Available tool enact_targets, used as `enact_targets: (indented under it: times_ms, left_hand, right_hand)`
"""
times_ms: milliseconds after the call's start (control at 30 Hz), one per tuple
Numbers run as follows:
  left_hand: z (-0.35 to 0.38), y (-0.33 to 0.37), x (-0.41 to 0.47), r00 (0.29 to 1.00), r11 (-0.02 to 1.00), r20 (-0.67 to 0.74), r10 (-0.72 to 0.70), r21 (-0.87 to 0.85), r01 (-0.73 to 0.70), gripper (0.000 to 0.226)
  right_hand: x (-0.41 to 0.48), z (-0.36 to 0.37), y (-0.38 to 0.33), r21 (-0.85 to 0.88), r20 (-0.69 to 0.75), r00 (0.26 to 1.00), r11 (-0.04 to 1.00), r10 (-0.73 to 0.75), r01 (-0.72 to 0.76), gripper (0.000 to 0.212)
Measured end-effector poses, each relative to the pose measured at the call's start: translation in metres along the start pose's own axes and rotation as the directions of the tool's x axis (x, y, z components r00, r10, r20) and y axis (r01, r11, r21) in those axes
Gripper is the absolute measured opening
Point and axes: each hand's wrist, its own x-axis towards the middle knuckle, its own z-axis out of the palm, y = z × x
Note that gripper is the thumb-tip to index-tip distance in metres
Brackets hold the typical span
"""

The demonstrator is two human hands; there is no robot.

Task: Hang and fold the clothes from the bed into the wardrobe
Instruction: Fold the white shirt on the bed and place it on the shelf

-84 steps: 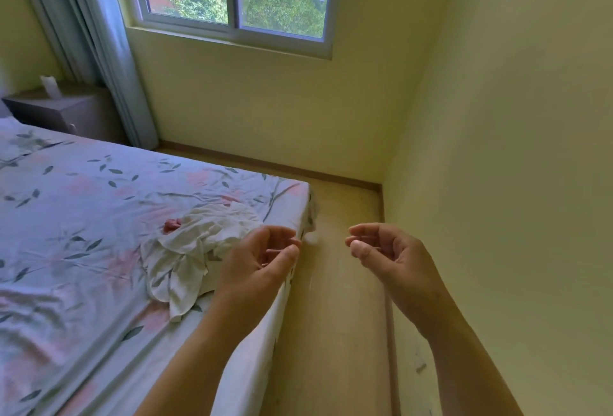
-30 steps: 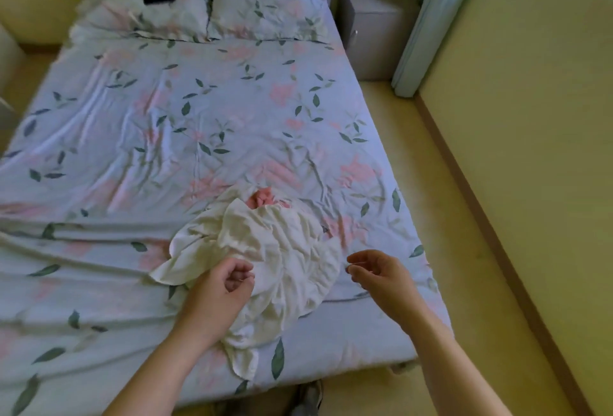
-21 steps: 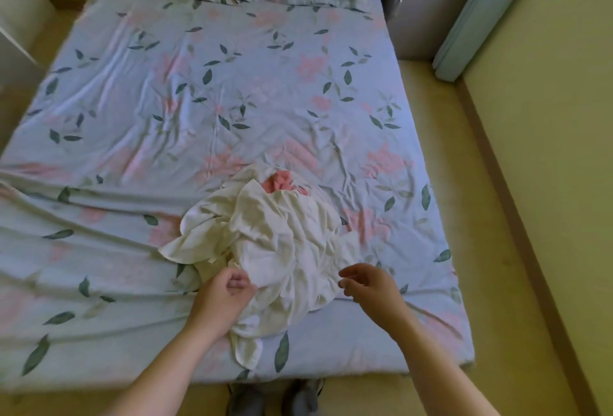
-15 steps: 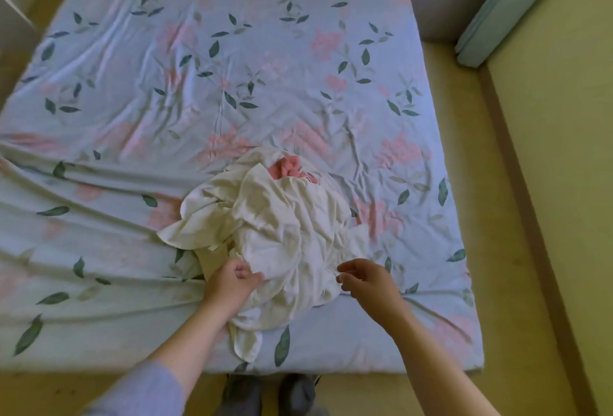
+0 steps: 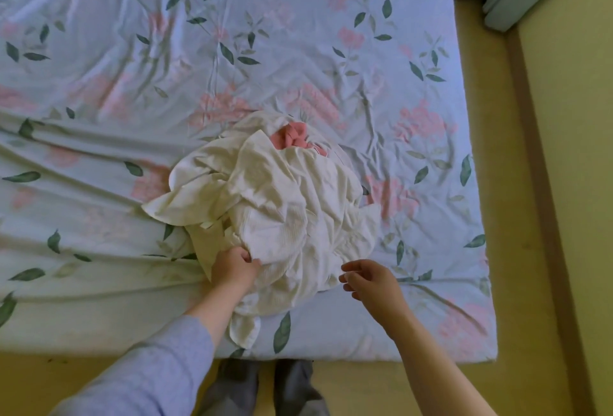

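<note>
At the foot edge of the bed, a crumpled cream garment lies heaped, with a pink piece peeking out toward the bed's head. The left hand clutches a fold of it. The right hand hovers just beside it, nearer the bed's right side, fingers loosely curled, holding nothing. Pickup looks barely begun; next, I judge, the right hand needs a second edge to lift it open. One flap droops over the foot edge, and bare sheet spreads wide toward the head.
</note>
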Motion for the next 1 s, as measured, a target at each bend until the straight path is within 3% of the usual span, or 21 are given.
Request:
enact_targets:
  times_ms: [100,233,400,600,833,1000]
  left_hand:
    - [-0.005,0.005,-0.004,0.997,0.997,-0.051,0.065,-0.033,-0.067,0.026]
    - [-0.022,0.019,-0.025,0.949,0.934,-0.151,0.277,-0.189,-0.303,0.024]
    - [-0.067,0.045,-0.055,0.9,0.857,-0.16,0.406,-0.274,-0.435,0.024]
    - [-0.142,0.117,-0.102,0.764,0.682,-0.282,0.581,-0.344,-0.645,0.01]
    - [-0.221,0.171,-0.174,0.679,0.473,-0.334,0.654,-0.52,-0.712,0.017]
    - [-0.26,0.199,-0.219,0.617,0.33,-0.389,0.684,-0.589,-0.738,0.017]
  right_hand:
    - [-0.004,0.0,0.001,0.017,-0.007,1.0,1.0,0.006,-0.005,0.014]
    - [-0.013,-0.002,-0.003,0.038,-0.016,1.0,0.999,0.012,-0.012,0.013]
    - [-0.032,-0.008,-0.019,0.057,-0.019,1.0,0.998,-0.006,0.007,0.016]
    - [-0.067,-0.02,-0.059,0.135,-0.06,0.995,0.987,-0.076,0.083,0.017]
    - [-0.126,-0.043,-0.116,0.161,-0.147,0.942,0.932,-0.303,0.325,0.014]
    - [-0.162,-0.054,-0.148,0.103,-0.184,0.883,0.885,-0.431,0.454,0.026]
